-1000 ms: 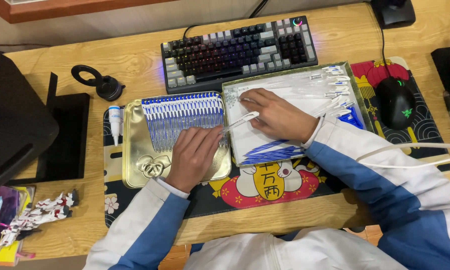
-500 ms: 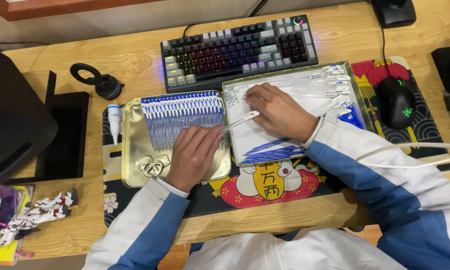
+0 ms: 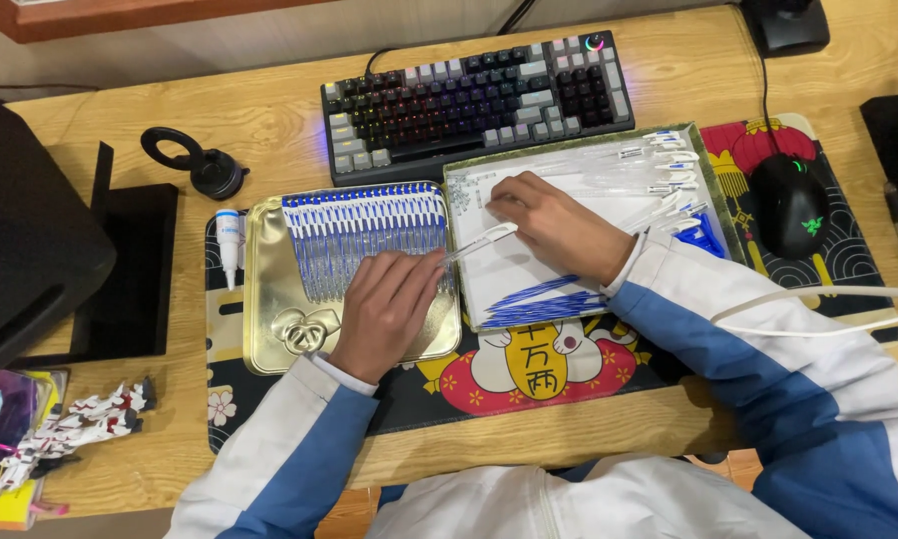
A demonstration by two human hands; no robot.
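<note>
- Left hand [image 3: 387, 311] rests flat, fingers loosely spread, on gold tray [image 3: 269, 329]
- Pen barrel [image 3: 479, 243] lies just right of its fingertips, long axis slanting up-right
- Right hand [image 3: 559, 225], fingers curled, grips nothing visible, equally near

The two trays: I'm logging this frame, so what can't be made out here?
Head view only:
- Right hand: fingertips curl under, grip hidden.
- Left hand covers part of the gold tray.
- Clear pieces in the white tray: too small to identify.
- Black box: cut by left edge.
</note>
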